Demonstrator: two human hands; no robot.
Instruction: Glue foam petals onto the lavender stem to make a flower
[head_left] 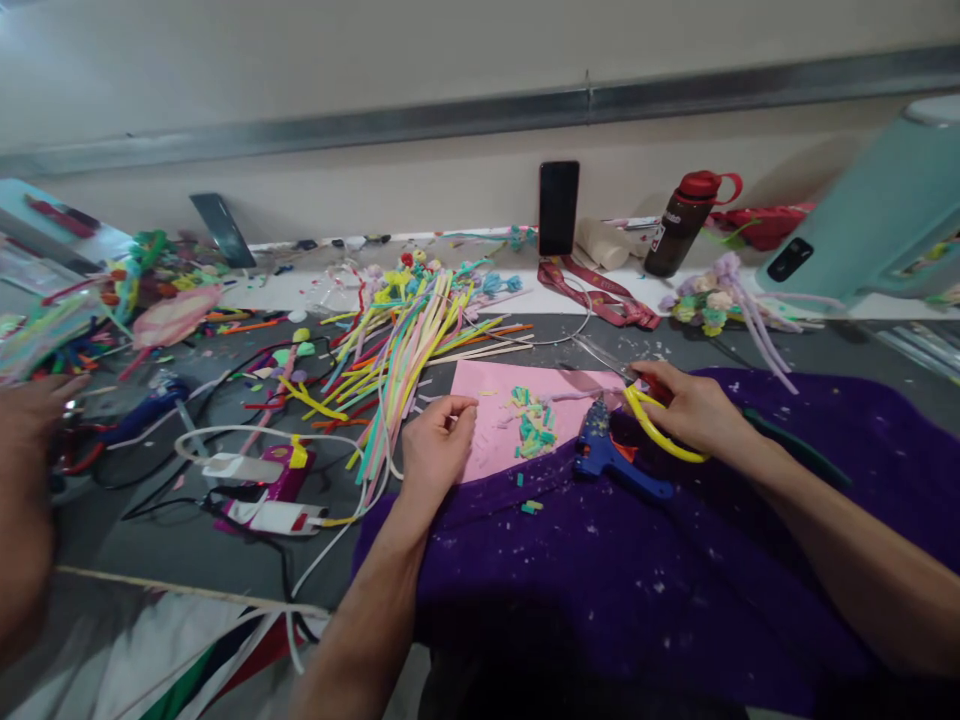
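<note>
My right hand (694, 405) is closed around a pair of scissors (660, 428) with yellow and red handles. Their blades point away, up and to the left. Over the left edge of a pink sheet (487, 385), my left hand (439, 442) is closed with thumb and fingers pressed together; whatever they may hold is hidden. Short green and yellow cut bits (534, 425) lie scattered on the sheet, and a few more rest on the purple cloth (540, 580). A blue glue gun (611, 455) lies between my hands, nearer the right one.
A thick bundle of coloured pipe cleaners (409, 360) spreads behind my left hand. Cables and a power strip (281, 485) lie to the left, beside another person's hand (30, 420). A phone (559, 208), a bottle (682, 225) and a teal container (862, 210) stand along the back.
</note>
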